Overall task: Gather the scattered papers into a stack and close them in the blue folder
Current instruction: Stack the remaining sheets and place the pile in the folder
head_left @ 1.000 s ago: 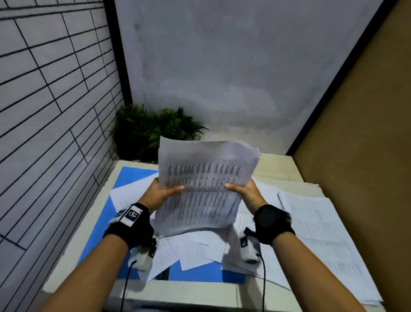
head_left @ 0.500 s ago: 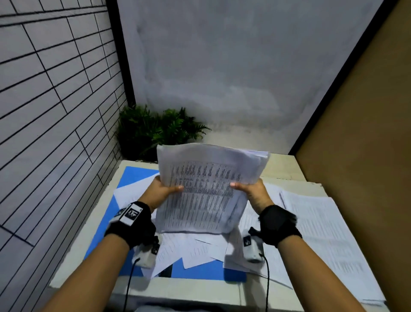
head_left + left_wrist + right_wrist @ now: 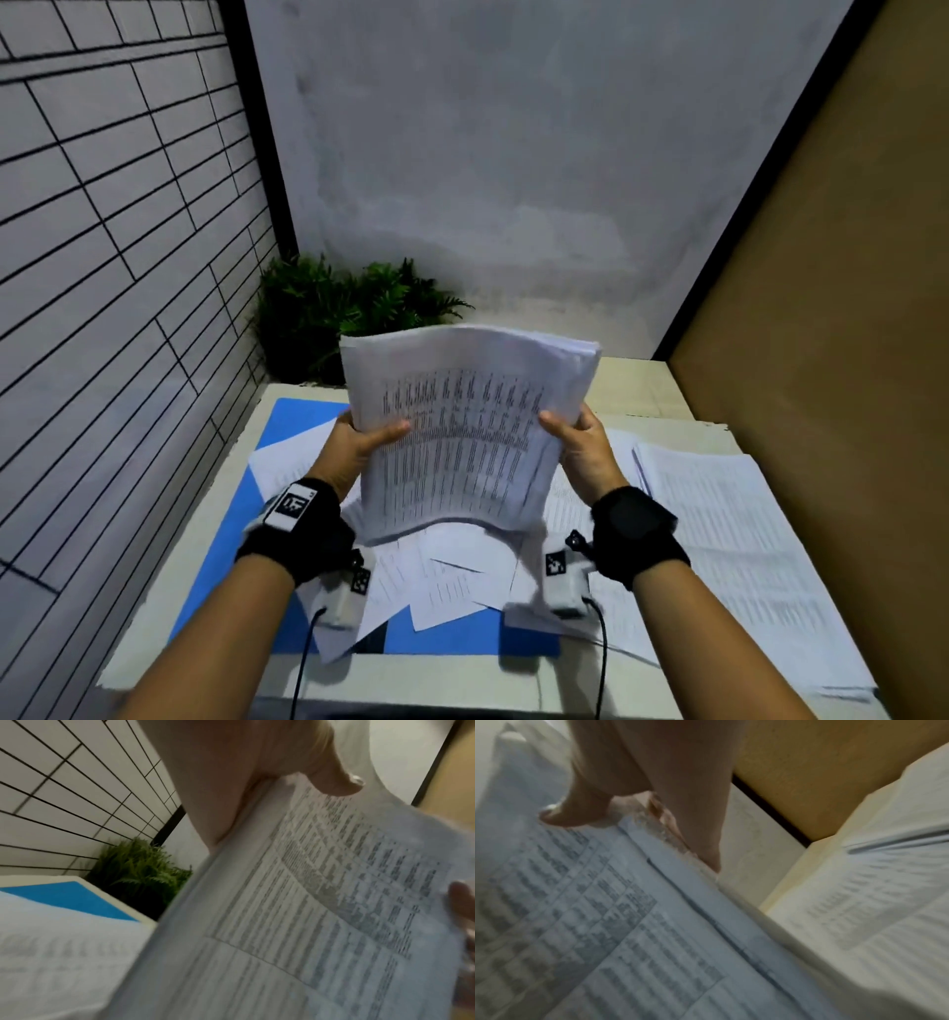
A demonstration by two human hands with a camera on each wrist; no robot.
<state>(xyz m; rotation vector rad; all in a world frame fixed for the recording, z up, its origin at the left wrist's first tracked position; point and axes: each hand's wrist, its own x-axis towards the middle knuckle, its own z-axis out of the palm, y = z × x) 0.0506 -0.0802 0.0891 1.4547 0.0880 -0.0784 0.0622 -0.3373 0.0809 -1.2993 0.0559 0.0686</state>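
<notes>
Above the table (image 3: pixel 215 519), in the head view, your left hand (image 3: pixel 354 447) and right hand (image 3: pixel 580 447) grip the sides of a bowed stack of papers (image 3: pixel 462 437), upright over the open blue folder (image 3: pixel 287 426) strewn with loose sheets (image 3: pixel 452 575); more pages (image 3: pixel 729 539) lie right, a plant (image 3: pixel 339 313) behind. Left wrist view: thumb (image 3: pixel 331 772) clamped on the stack's printed face, blurred. Right wrist view: thumb (image 3: pixel 577 809) pinching the stack's edge.
</notes>
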